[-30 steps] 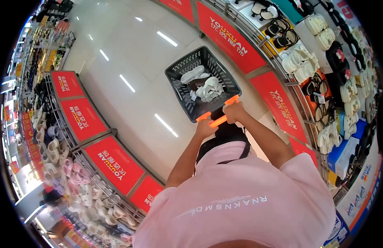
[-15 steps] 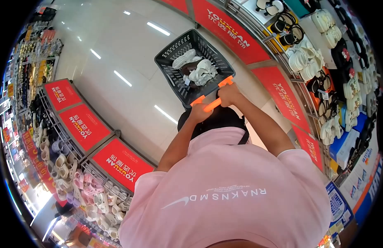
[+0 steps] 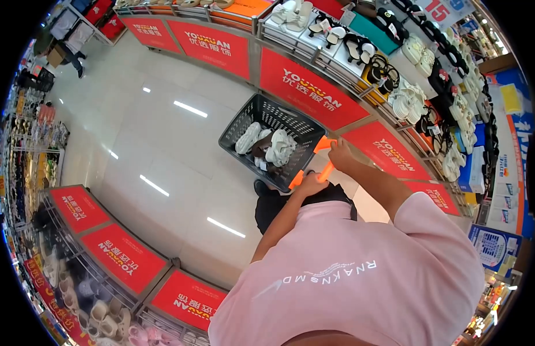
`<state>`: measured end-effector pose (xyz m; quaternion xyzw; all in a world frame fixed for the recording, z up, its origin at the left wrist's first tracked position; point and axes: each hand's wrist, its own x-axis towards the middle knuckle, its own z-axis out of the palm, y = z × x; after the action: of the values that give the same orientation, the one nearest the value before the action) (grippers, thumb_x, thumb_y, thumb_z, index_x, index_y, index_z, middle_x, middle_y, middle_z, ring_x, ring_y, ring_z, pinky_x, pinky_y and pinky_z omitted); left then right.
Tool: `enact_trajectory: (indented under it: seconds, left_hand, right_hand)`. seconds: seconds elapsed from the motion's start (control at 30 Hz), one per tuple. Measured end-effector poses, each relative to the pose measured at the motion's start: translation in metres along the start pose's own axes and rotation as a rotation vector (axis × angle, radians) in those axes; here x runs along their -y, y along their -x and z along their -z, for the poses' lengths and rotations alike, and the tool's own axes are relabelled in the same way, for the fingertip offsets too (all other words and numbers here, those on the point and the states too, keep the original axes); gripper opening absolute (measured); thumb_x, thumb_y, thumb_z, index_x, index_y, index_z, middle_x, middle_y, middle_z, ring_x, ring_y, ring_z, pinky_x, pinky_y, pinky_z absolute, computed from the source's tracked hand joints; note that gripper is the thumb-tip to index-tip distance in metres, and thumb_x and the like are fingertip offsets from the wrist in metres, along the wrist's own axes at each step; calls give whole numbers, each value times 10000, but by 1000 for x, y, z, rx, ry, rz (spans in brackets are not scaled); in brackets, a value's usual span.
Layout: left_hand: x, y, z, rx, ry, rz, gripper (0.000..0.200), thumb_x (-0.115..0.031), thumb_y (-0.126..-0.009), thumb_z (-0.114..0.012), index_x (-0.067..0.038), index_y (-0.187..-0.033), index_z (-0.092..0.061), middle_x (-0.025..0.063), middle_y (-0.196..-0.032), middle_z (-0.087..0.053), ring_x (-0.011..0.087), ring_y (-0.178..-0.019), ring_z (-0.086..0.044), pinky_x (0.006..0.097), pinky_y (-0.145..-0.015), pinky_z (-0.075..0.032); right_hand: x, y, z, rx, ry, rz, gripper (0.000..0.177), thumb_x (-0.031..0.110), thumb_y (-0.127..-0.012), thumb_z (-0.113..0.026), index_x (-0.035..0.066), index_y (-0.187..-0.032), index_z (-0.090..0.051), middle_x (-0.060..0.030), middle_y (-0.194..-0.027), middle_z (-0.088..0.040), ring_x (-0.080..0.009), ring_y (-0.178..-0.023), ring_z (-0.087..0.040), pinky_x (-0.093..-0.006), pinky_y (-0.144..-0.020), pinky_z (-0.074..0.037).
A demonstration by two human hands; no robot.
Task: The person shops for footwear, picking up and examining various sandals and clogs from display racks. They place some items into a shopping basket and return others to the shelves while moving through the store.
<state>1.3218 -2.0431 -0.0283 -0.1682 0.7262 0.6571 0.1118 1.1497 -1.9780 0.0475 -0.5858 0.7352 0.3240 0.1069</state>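
Observation:
A dark grey shopping basket point(image 3: 242, 117) with perforated walls stands in front of me, its orange handle point(image 3: 326, 171) towards my body. My left hand point(image 3: 311, 185) is closed round the handle's near left end. Farther right, my right hand point(image 3: 341, 154) wraps its other end. Inside the basket lie a white shoe-like item point(image 3: 252, 138), a bunched white item point(image 3: 281, 147) and something dark brown point(image 3: 260, 151) between them. A small white tag shows beside the brown item; the exact kinds of these goods are hard to make out.
Red-panelled shelving point(image 3: 299, 86) with sandals and shoes curves along the right and far side. Another red-panelled stand point(image 3: 123, 254) with clogs is at lower left. Glossy floor point(image 3: 158, 127) lies between. A person point(image 3: 62, 52) carrying a box-like brown item walks at upper left.
My view has swung to the left, and the basket has turned so that its far end points more leftward. Both hands keep hold of the handle. A person now shows at upper left.

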Motion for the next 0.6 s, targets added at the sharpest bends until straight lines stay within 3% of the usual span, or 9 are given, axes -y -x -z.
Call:
enact_trajectory:
  seconds: [0.2,0.23,0.47,0.6]
  left_hand:
    - [5,5,40,51,75,-55,354,-351,-817,-701,-19,-927,-647,115,-775,-648,232,-736,-623,359,-707,-478]
    - [-2,8,49,50,99,-42,371,-372,-798,-686,-27,-932,-665,182,-852,-674,330,-820,-651,417,-756,-500]
    - [4,4,79,-90,3,-21,363,-376,-810,-681,-23,-894,-669,210,-814,-663,383,-790,-649,425,-707,-499]
    - [1,0,92,-147,39,-16,316,-332,-813,-672,-20,-861,-666,212,-777,-655,379,-763,-654,424,-692,-501]
  right_hand:
    - [18,-7,14,-114,-120,-134,165,189,-781,-654,133,-907,-746,-111,-1123,-612,-338,-1178,-481,-438,-1021,-339]
    - [19,-12,14,-124,-133,-142,159,194,-772,-658,135,-888,-749,-111,-1116,-621,-329,-1166,-489,-434,-1022,-337]
    - [21,-46,32,-172,-161,-157,127,196,-766,-656,144,-850,-736,-100,-1049,-625,-300,-1127,-509,-418,-1022,-330]
    - [18,-67,41,-165,-249,-155,144,159,-752,-676,123,-881,-730,-113,-1056,-621,-341,-1178,-492,-474,-1049,-328]
